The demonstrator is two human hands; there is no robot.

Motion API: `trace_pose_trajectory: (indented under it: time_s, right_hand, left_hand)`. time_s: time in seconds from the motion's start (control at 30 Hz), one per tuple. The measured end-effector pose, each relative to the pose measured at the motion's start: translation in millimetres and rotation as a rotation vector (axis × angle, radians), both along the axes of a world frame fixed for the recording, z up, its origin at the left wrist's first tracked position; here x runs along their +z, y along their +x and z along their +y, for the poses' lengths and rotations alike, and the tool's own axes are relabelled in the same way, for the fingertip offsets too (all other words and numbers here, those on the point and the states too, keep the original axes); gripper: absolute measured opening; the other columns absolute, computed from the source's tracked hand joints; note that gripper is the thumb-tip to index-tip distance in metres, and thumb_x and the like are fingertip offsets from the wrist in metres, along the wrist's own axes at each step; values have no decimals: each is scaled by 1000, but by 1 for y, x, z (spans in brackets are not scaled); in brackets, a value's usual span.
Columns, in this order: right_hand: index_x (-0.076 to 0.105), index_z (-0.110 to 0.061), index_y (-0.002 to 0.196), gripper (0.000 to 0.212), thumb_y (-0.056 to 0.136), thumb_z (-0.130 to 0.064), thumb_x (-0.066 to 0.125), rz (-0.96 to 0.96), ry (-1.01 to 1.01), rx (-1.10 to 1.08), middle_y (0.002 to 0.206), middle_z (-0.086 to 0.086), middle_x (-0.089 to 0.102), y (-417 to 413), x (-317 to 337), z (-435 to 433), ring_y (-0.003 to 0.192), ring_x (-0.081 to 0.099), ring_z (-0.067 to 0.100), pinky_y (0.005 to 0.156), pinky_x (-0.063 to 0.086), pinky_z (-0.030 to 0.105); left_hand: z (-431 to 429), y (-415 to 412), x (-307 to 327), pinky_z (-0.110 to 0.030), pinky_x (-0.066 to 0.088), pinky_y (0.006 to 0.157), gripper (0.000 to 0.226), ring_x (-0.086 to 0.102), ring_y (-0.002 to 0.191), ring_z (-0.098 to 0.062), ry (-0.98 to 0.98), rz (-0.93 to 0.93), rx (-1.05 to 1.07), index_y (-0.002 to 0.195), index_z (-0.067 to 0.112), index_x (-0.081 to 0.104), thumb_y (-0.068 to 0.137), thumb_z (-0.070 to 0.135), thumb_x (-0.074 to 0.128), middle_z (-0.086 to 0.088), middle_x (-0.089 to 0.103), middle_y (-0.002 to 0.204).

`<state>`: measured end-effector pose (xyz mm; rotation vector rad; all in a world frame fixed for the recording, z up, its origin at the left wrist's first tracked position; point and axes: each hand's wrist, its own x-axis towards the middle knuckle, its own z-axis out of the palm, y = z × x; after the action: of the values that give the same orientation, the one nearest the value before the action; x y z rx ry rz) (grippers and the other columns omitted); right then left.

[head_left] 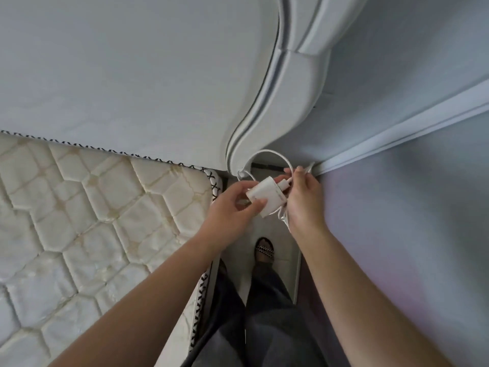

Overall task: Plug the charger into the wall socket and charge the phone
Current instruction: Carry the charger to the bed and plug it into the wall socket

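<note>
A white charger block (267, 198) hangs in the air between my hands, above the narrow floor gap beside the bed. My left hand (232, 210) pinches its lower left end between thumb and fingers. My right hand (304, 200) holds the white cable (267, 154), which loops up over the charger and trails down under my palm. The cable's plug sits at the charger's right end. No wall socket or phone is in view.
A bare quilted mattress (92, 221) fills the left. Its white headboard (288, 83) rises behind the hands. A wall (410, 221) with a skirting strip (397, 133) runs close on the right. My legs and a sandalled foot (264, 251) stand in the gap below.
</note>
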<state>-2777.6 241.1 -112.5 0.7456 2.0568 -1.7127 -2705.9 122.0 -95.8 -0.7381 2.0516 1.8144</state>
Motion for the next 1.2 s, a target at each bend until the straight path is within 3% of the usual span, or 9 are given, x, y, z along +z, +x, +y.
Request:
trace_pose_trajectory:
  time_s: [0.1, 0.2, 0.3, 0.4, 0.6, 0.83, 1.0, 1.1, 1.2]
  right_hand:
    - [64, -19, 73, 30, 94, -29, 45, -5, -3, 11, 64, -4, 67, -13, -13, 24, 57, 65, 12, 56, 51, 29]
    - [62, -2, 93, 29, 93, -28, 49, -21, 173, 143, 69, 0, 68, -17, -24, 54, 43, 58, 5, 45, 45, 20]
    - [37, -13, 130, 49, 89, -34, 54, 1, 425, 411, 108, 8, 66, -12, -28, 83, 80, 61, 17, 69, 40, 24]
    - [14, -36, 143, 75, 84, -39, 59, 157, 531, 682, 129, 9, 46, -7, -25, 93, 108, 55, 24, 82, 36, 26]
    - [35, -54, 128, 62, 72, -59, 62, 264, 459, 832, 121, -2, 41, -21, -17, 90, 110, 50, 20, 80, 36, 26]
    - [64, -38, 104, 38, 71, -56, 66, 281, 397, 651, 91, -14, 41, -28, -15, 90, 72, 45, -8, 61, 32, 4]
    - [65, -46, 84, 12, 72, -49, 69, 150, 238, 485, 94, -12, 53, -21, -8, 85, 81, 53, -5, 67, 37, 11]
    - [63, -50, 66, 14, 76, -42, 69, 70, 44, 329, 81, -23, 62, -16, -3, 78, 60, 55, -16, 58, 40, 0]
    - [64, -42, 74, 7, 81, -39, 65, 14, -54, 248, 72, -15, 60, -13, 2, 72, 49, 53, -11, 47, 39, 3]
  left_hand:
    - [10, -18, -16, -30, 54, 80, 28, 67, 83, -7, -106, -1, -60, 107, 34, 62, 79, 32, 68, 10, 70, 97]
    - [14, -29, -21, -16, 50, 69, 25, 62, 75, 8, -170, 27, -51, 97, 48, 58, 80, 32, 67, 13, 68, 93]
    - [13, -36, -22, -8, 43, 56, 25, 61, 71, 8, -208, 50, -11, 92, 50, 55, 82, 30, 65, 18, 65, 88]
    - [10, -42, -21, -15, 47, 65, 30, 62, 83, -1, -255, 52, -36, 102, 42, 55, 80, 28, 68, 16, 63, 94]
    - [11, -53, -13, 0, 40, 62, 31, 58, 81, 17, -249, 115, -224, 96, 44, 61, 76, 23, 73, 41, 63, 84]
    - [18, -69, -12, -17, 52, 78, 32, 62, 92, 3, -190, 161, -271, 101, 46, 62, 77, 27, 72, 12, 68, 102]
    - [25, -65, -16, -15, 51, 72, 31, 65, 91, -2, -125, 167, -111, 106, 37, 61, 80, 22, 69, 12, 68, 101]
    - [27, -63, -20, -15, 51, 72, 31, 68, 92, -11, -32, 140, -14, 113, 20, 61, 83, 19, 68, 6, 70, 104]
    - [26, -61, -20, -22, 51, 81, 33, 68, 94, -10, -4, 135, 11, 115, 20, 60, 83, 25, 67, 8, 71, 103]
